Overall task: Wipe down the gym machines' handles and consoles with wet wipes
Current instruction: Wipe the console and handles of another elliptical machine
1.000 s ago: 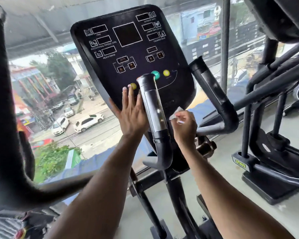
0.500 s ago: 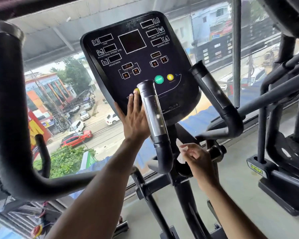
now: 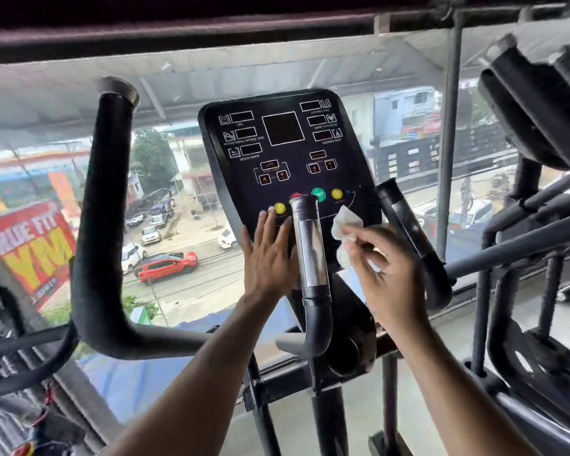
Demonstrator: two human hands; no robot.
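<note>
A dark band is running across the top of the frame and cutting off everything above the window, and the machine at the right edge (image 3: 537, 103) is showing only in part, its upper end blurred. The lower left corner is lying in a dim tangle of hoses and wires that is hard to read. On the black console (image 3: 287, 149) in the upper middle, the small white labels are mostly too fine to read, though "ROTATIONAL SPEED" and "RESISTANCE" are coming through; the red button (image 3: 296, 195) is peeking out only as a sliver behind the top of the short grip (image 3: 311, 248), which is standing in front of the console's lower part and hiding it. That grip is showing a shiny metal sleeve between black ends. The wipe (image 3: 344, 233) is sitting right of centre, just beside the grip and in front of the console's lower right corner; it is white, crumpled and folded on itself, and its lower part is disappearing behind the fingers. The right hand (image 3: 389, 274) is pinching it between thumb and fingertips, and whether the wipe is touching the console cannot be told. The left hand (image 3: 269, 255) is lying flat with straight fingers against the console's lower left, its fingertips just below a yellow button (image 3: 279, 208), holding nothing. A second short grip (image 3: 408, 232) is partly hidden behind the right hand, and a long curved handle (image 3: 102, 225) is standing at the left
</note>
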